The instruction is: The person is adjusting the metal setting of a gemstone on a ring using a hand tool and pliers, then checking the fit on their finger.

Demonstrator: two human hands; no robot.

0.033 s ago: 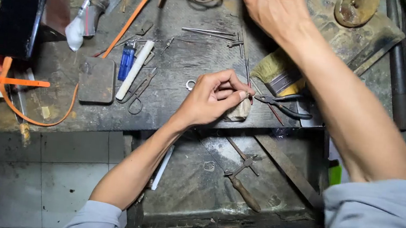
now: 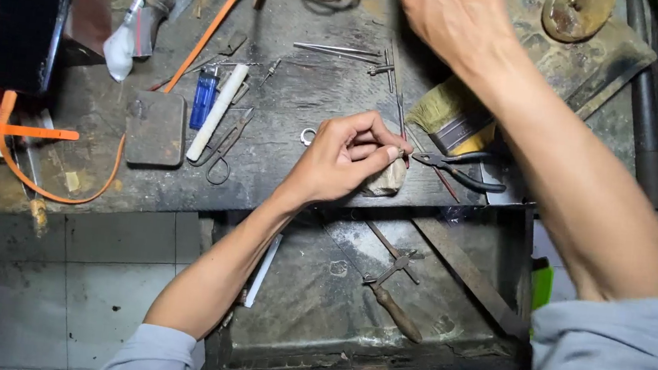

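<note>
Left grip: left hand [image 2: 340, 158] fingertips pinched together on a thin metal rod [image 2: 400, 113].
Rod axis: long axis runs away from the person, far tip up the desk [image 2: 298, 85].
Under the hand: pale lump [image 2: 386, 178] at the desk edge.
Right hand [image 2: 458, 16]: raised at the far side; grip cannot be told.
Nearby: pliers [image 2: 459, 169], brush [image 2: 452, 120], small ring [image 2: 308, 135].

The left hand [image 2: 344, 156] pinches a thin tool over a pale lump [image 2: 386, 180] at the workbench [image 2: 305, 94] edge; the right hand [image 2: 450, 16] reaches far across, above black pliers [image 2: 459, 169].
</note>
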